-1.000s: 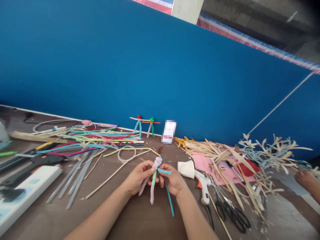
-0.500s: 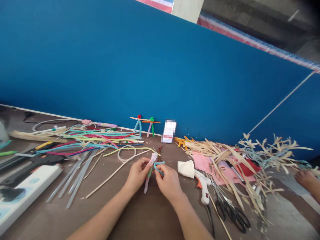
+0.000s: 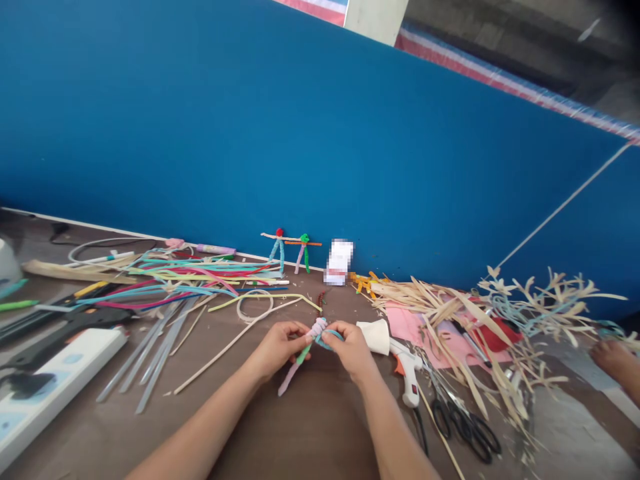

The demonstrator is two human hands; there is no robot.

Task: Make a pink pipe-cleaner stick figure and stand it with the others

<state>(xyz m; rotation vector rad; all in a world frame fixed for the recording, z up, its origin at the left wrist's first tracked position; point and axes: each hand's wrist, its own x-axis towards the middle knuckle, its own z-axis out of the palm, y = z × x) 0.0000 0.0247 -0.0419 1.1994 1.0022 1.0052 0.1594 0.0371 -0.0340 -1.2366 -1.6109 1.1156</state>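
Toward six o'clock, my left hand (image 3: 281,348) pinches the lilac figure (image 3: 287,383), my right hand (image 3: 356,352) the blue stem (image 3: 332,333); uneven tension could loosen the coils (image 3: 317,327).

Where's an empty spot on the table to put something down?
The brown table is bare between the left arm and right arm. More bare table lies between the clear sticks and left arm. It's crowded at the far left with fuzzy stems, and on the right with dried strips and scissors.
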